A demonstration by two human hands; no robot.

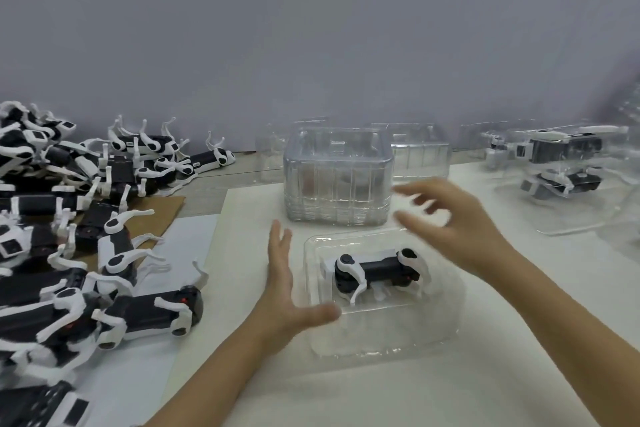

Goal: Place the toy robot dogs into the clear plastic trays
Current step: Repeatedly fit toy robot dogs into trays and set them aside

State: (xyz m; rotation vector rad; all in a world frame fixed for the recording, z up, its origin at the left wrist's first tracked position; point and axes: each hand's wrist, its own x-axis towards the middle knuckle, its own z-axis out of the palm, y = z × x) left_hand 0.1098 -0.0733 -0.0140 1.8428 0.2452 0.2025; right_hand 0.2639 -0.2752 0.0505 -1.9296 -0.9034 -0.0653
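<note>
One toy robot dog (375,270) lies on its side in the clear plastic tray (381,350) at lower centre of the frame, on the white counter (415,399). The left hand (284,288), grip apart and fingers straight, stands at the tray's left edge. The right hand (453,225), blurred, hovers over the tray's upper right, grip apart and empty. The dog's legs probably want seating fully in the moulded recess while the left hand steadies the light tray, before reaching for the pile of dogs (69,236) at left.
</note>
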